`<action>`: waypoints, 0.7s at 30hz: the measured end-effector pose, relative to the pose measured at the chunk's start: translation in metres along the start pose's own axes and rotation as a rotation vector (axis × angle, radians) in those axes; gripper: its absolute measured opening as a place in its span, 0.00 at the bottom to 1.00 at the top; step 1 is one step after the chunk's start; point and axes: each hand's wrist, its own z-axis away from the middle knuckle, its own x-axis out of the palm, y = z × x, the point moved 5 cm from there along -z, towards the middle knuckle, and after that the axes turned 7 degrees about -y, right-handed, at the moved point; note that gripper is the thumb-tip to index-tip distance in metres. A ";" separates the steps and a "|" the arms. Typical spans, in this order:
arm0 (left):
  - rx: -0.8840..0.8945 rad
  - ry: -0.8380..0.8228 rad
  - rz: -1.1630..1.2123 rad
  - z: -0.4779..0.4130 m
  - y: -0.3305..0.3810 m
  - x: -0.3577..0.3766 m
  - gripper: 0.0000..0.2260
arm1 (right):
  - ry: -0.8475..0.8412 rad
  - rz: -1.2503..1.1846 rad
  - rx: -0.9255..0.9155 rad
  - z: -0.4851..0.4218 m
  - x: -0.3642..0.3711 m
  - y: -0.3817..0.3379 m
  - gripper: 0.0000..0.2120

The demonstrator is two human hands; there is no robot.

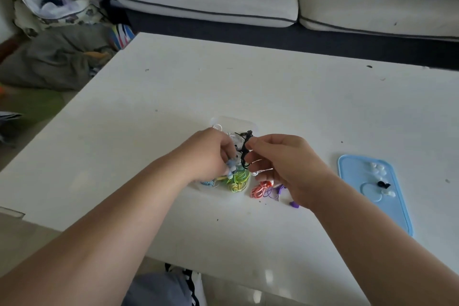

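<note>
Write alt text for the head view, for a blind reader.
Over a clear plastic box of coloured elastic bands on a white table, the right hand pinches a thin black elastic band and the left hand grips a pale blue band. A light blue plastic tray lies to the right.

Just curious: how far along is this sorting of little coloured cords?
Partly done, it seems: orange cords and purple cords lie out on the table. In hand: the right hand pinches a black cord, the left hand holds a blue piece. Left: green-yellow cords lie in the clear box.
</note>
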 end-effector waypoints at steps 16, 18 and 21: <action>0.394 -0.071 -0.478 0.005 0.118 0.097 0.06 | 0.150 0.624 0.106 0.039 -0.098 0.020 0.13; 0.374 -0.093 -0.512 -0.004 0.117 0.109 0.05 | 0.092 0.717 0.181 0.045 -0.105 0.033 0.13; 0.314 -0.082 -0.550 -0.013 0.119 0.111 0.06 | 0.012 0.817 0.207 0.056 -0.114 0.044 0.07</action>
